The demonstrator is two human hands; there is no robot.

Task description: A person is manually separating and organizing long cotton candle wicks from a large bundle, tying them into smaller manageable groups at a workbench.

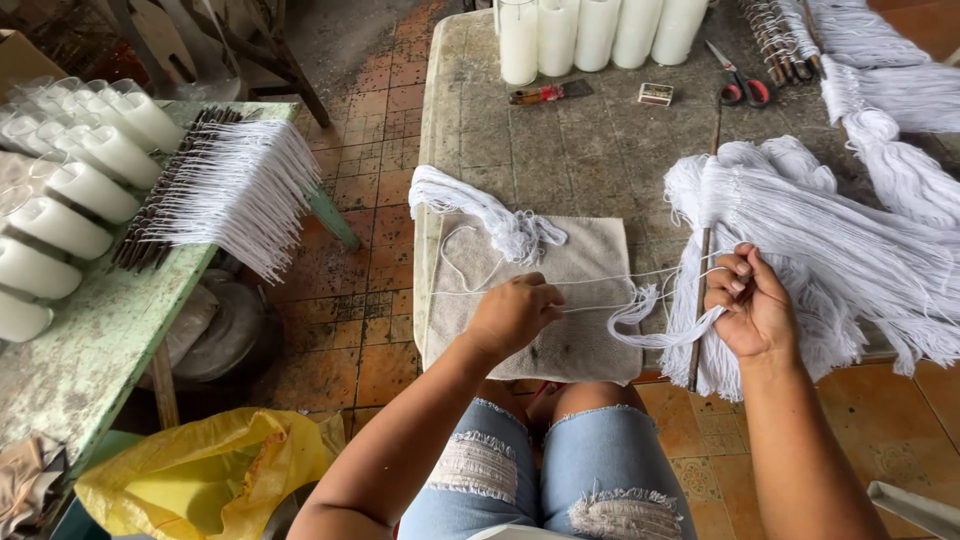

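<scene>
A thin white cotton string (600, 300) is drawn taut over the grey cloth pad (590, 340), pinched in the closed left hand (512, 315) and between right hand (752, 305) fingertips, beside the white string bundle (830, 250); separating one strand seems underway

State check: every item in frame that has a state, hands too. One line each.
left hand: closed, pinching white strings over the grey cloth
right hand: closed on a looped string
white strings: pulled taut between both hands
string bundle: loose, draped over the table edge
scissors: shut, lying flat
candles: upright, unlit
yellow bag: crumpled on the floor
</scene>
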